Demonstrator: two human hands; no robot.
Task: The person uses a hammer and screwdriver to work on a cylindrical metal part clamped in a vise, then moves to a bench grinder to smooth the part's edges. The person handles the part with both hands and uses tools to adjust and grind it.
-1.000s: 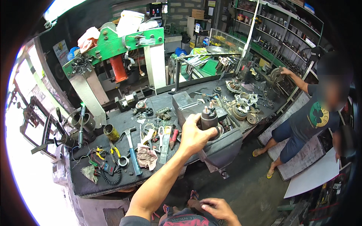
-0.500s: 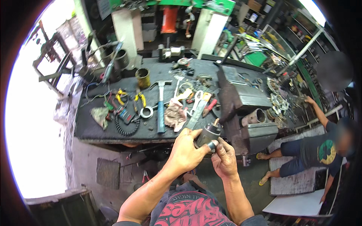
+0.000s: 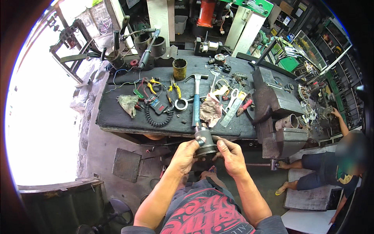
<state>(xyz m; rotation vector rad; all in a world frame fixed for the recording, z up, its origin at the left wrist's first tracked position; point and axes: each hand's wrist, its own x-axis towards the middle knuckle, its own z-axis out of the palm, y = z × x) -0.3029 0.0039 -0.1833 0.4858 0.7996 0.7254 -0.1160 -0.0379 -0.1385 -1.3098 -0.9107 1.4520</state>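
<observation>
Between my two hands is a starter solenoid (image 3: 204, 137), a dark grey metal cylinder with a ribbed lower rim and a stud on its far end. It is just in front of the workbench edge, its stud end tilted away from me. My left hand (image 3: 184, 157) grips its left side, thumb along the body. From the right, my right hand (image 3: 231, 157) holds the lower rim between thumb and fingers. The fingers beneath the part are mostly hidden. Closest on the bench are a blue-handled claw hammer (image 3: 197, 102) and a crumpled pinkish rag (image 3: 210, 110).
The dark workbench (image 3: 117, 119) carries yellow-handled pliers (image 3: 174, 89), a metal ring (image 3: 180, 104), a tester with coiled cable (image 3: 157, 105) and a rusty can (image 3: 179, 70). A big bench vise (image 3: 278, 113) stands at the right. Beyond it a person (image 3: 331, 163) reaches toward metal parts.
The view has swung, so the bench appears farther right. The solenoid's stud end now points away from me. My left hand has slid from around its body to its left side.
</observation>
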